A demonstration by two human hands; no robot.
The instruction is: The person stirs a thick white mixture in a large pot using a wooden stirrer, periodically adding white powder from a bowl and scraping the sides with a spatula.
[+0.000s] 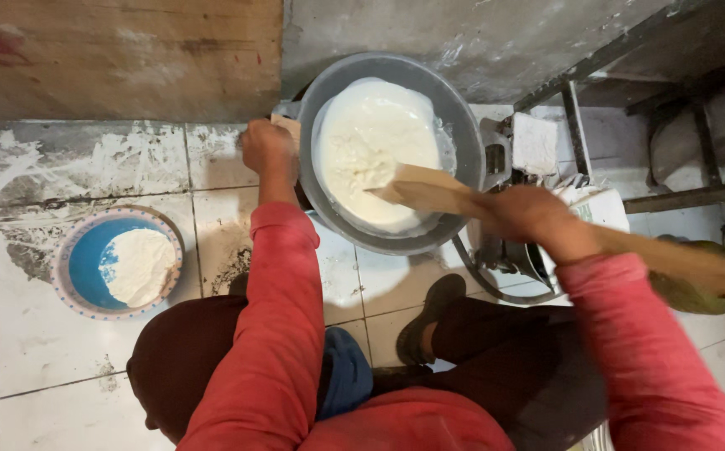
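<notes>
batter [375, 150], thick, white and probably heavy to stir, sat in the grey pan [463, 125], where right hand [525, 213] had fingers closed around the stiff wooden paddle [429, 190] and left hand [268, 148] gripped the rim.

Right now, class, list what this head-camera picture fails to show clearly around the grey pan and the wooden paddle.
- Head view: the wooden paddle handle is motion-blurred and cut by the right edge.
- The right hand is blurred; its fingers are unclear.
- What the left hand grips is hidden behind the grey pan rim.
- The stove under the pan is covered.
</notes>
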